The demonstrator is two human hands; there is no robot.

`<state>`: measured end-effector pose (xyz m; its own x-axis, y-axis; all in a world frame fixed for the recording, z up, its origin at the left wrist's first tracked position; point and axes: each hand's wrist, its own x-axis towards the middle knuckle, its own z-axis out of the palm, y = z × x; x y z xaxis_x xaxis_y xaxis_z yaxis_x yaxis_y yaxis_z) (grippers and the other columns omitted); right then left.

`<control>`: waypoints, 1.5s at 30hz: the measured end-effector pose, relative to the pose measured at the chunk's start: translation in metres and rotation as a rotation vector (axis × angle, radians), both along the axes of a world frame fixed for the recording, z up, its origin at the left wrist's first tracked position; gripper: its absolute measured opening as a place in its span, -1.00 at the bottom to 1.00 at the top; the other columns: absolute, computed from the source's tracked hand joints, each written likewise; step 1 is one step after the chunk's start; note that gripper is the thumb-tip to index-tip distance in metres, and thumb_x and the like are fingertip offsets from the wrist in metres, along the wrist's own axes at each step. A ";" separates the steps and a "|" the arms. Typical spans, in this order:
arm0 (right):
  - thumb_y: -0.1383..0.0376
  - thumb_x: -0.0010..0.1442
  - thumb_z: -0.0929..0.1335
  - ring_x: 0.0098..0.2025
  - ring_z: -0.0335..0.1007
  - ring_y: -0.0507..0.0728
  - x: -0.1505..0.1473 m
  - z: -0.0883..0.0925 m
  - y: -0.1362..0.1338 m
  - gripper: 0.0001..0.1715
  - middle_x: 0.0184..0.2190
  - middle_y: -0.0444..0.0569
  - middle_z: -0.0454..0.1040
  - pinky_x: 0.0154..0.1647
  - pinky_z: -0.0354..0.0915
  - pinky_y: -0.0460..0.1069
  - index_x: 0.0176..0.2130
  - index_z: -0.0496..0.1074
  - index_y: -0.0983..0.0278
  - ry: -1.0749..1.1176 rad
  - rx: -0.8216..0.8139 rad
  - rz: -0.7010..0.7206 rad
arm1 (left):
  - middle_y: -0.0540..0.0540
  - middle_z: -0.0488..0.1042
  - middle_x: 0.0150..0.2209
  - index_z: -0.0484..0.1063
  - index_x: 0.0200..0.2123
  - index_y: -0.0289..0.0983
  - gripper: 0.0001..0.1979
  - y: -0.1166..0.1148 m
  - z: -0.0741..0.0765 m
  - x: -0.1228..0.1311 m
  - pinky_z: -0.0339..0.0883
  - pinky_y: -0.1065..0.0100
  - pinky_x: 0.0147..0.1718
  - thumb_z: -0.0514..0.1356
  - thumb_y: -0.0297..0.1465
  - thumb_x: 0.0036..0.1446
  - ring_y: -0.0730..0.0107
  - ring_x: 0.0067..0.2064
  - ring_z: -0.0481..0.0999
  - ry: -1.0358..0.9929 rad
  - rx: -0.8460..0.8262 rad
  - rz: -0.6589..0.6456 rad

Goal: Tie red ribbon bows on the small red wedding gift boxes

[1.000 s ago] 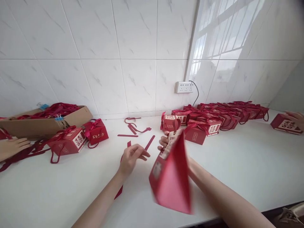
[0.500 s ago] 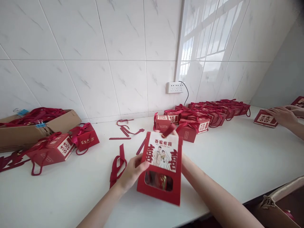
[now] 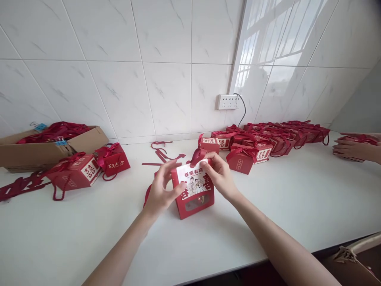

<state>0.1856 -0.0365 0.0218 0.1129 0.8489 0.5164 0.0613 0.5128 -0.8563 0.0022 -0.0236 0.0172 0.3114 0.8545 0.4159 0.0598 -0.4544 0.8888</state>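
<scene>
A red gift box (image 3: 194,206) with a white front panel, a printed couple and a small clear window stands on the white table in front of me. My left hand (image 3: 163,190) curves round its left edge, the thumb over the front panel and the fingers up along the side. At the upper right corner my right hand (image 3: 220,172) pinches the box beside a dark red ribbon (image 3: 197,156) that loops up from its top. Its other fingers are behind the box and partly hidden. More dark red ribbon (image 3: 147,195) lies behind my left hand.
Several ribbon-tied red boxes (image 3: 239,162) line the wall on the right. Two more, a larger box (image 3: 71,176) and a smaller one (image 3: 114,161), stand left near a carton (image 3: 35,153) of ribbons. Another person's hands (image 3: 354,149) hold a box far right. An open carton (image 3: 354,262) sits lower right.
The gift box has gone from tilted in my hands to standing on the table, farther from me. My right hand has come round to its top corner. The view has shifted slightly left and down.
</scene>
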 end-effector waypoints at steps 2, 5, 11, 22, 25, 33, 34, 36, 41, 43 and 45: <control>0.13 0.19 0.31 -0.45 0.26 0.04 -0.002 0.001 -0.003 -0.80 -0.45 -0.13 0.36 -0.46 0.21 -0.05 -0.34 0.34 0.22 -0.069 0.026 -0.027 | -0.12 0.42 0.05 0.27 0.06 -0.17 -0.42 -0.002 0.009 0.008 0.35 0.26 0.02 0.31 -0.21 -0.05 0.20 0.10 0.39 -0.020 0.090 0.087; 0.18 0.19 0.32 -0.37 0.32 0.09 -0.002 0.002 -0.007 -0.84 -0.42 -0.10 0.42 -0.36 0.25 -0.02 -0.32 0.37 0.22 -0.144 0.077 -0.049 | -0.06 0.52 -0.13 0.41 -0.10 -0.19 -0.62 -0.007 0.017 0.019 0.40 0.36 -0.14 0.27 -0.20 0.00 0.27 -0.07 0.50 0.076 0.104 0.190; 0.25 0.16 0.34 -0.33 0.37 0.10 -0.001 0.005 -0.010 -0.91 -0.36 -0.09 0.48 -0.31 0.28 -0.01 -0.30 0.41 0.22 -0.234 0.162 -0.042 | 0.09 0.39 -0.57 0.39 -0.45 -0.24 -0.74 -0.010 0.014 0.022 0.23 0.52 -0.59 0.25 -0.16 -0.01 0.54 -0.55 0.34 0.109 0.047 0.256; 0.32 0.13 0.32 -0.34 0.41 0.07 -0.006 0.011 -0.011 -0.94 -0.38 -0.11 0.51 -0.34 0.29 -0.05 -0.37 0.40 0.25 -0.260 0.135 -0.058 | 0.10 0.30 -0.62 0.31 -0.56 -0.26 -0.76 -0.006 0.026 0.021 0.15 0.54 -0.61 0.23 -0.25 -0.01 0.57 -0.57 0.25 0.147 0.040 0.212; 0.32 0.13 0.32 -0.35 0.41 0.07 -0.007 0.011 -0.011 -0.95 -0.39 -0.12 0.50 -0.35 0.29 -0.06 -0.37 0.39 0.25 -0.262 0.125 -0.073 | 0.11 0.27 -0.63 0.26 -0.60 -0.26 -0.75 -0.005 0.030 0.021 0.12 0.54 -0.61 0.23 -0.29 -0.02 0.57 -0.57 0.24 0.207 0.041 0.175; 0.26 0.17 0.34 -0.29 0.42 0.08 -0.006 0.008 -0.010 -0.90 -0.34 -0.08 0.51 -0.24 0.34 -0.01 -0.30 0.43 0.23 -0.291 0.198 -0.120 | 0.12 0.23 -0.63 0.26 -0.58 -0.26 -0.77 -0.004 0.017 0.026 0.08 0.54 -0.63 0.22 -0.31 0.01 0.60 -0.59 0.19 0.075 0.084 0.176; 0.27 0.17 0.34 -0.25 0.43 0.09 -0.006 0.010 -0.010 -0.87 -0.29 -0.07 0.52 -0.20 0.35 0.01 -0.24 0.44 0.22 -0.295 0.218 -0.119 | 0.12 0.23 -0.63 0.26 -0.58 -0.26 -0.77 -0.003 0.017 0.026 0.08 0.54 -0.63 0.22 -0.32 0.00 0.60 -0.60 0.18 0.070 0.075 0.168; 0.29 0.16 0.34 -0.16 0.43 0.11 -0.005 0.017 -0.009 -0.71 -0.19 -0.04 0.51 -0.12 0.36 0.04 -0.07 0.41 0.20 -0.267 0.242 -0.100 | 0.12 0.22 -0.63 0.24 -0.59 -0.26 -0.77 -0.002 0.018 0.026 0.09 0.53 -0.63 0.22 -0.34 -0.01 0.60 -0.59 0.18 0.065 0.056 0.155; 0.35 0.09 0.36 -0.31 0.44 0.07 -0.009 0.037 -0.003 -0.68 -0.34 -0.09 0.49 -0.33 0.41 -0.02 -0.10 0.45 0.22 -0.258 0.163 -0.056 | 0.10 0.30 -0.58 0.29 -0.53 -0.26 -0.82 -0.001 0.019 0.025 0.16 0.51 -0.54 0.23 -0.34 -0.02 0.56 -0.53 0.26 0.071 0.057 0.148; 0.37 0.08 0.36 -0.37 0.40 0.03 -0.011 0.039 -0.002 -0.81 -0.43 -0.13 0.44 -0.33 0.40 -0.03 -0.23 0.46 0.24 -0.264 0.178 -0.067 | 0.09 0.33 -0.55 0.31 -0.51 -0.25 -0.83 -0.002 0.017 0.027 0.19 0.50 -0.51 0.24 -0.33 -0.02 0.54 -0.51 0.29 0.049 0.077 0.159; 0.38 0.10 0.36 -0.33 0.40 0.02 -0.013 0.037 -0.003 -0.91 -0.39 -0.13 0.43 -0.26 0.41 -0.02 -0.31 0.44 0.23 -0.236 0.236 -0.082 | 0.07 0.36 -0.53 0.33 -0.49 -0.25 -0.82 -0.002 0.015 0.029 0.22 0.48 -0.49 0.25 -0.30 -0.03 0.51 -0.48 0.33 0.014 0.102 0.176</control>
